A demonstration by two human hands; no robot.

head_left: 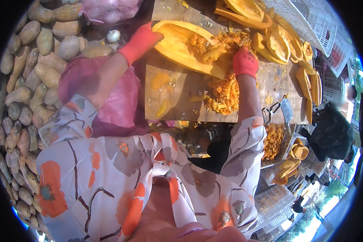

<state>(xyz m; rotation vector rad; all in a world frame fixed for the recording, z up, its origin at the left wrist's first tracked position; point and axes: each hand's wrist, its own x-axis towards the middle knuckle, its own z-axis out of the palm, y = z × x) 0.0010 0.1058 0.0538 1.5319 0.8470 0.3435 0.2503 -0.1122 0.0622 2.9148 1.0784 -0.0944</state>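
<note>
Pumpkin half (pixel 177 41): positioned cut side up on the wooden desk (pixel 177 111), its long axis running from upper left to lower right. Components are listed left to right.

Far left: whole squashes (pixel 47 74), tan to greenish, piled closely together. Beside them, at the upper edge, is a pink mesh sack (pixel 109 11); below it lies a small white round object (pixel 113 36). A larger magenta sack (pixel 119 99) stands next to the left edge of the desk, under the left forearm.

Left hand (pixel 140 43), in a red glove: closed on the left end of the pumpkin half, gripping the rim. The inner wall near this end is largely bare; stringy orange pulp (pixel 226 97) covers the right part of the cavity and spreads onto the desk below. Pale seeds and scraps are scattered around.

Right hand (pixel 246 63), in a matching glove: set at the pulp by the right end of the half. Its fingertips are hidden; whether they pinch anything cannot be determined.

Right of this hand, further cut pumpkin pieces (pixel 277 45) are stacked along the desk edge. A blue-grey flat item (pixel 286 111) with a dark loop rests at the near right corner. Below that corner, a crate holds loose pulp (pixel 273 141). White plastic crates (pixel 310 20) stand beyond, and another person in dark clothing (pixel 332 131) is at far right.
</note>
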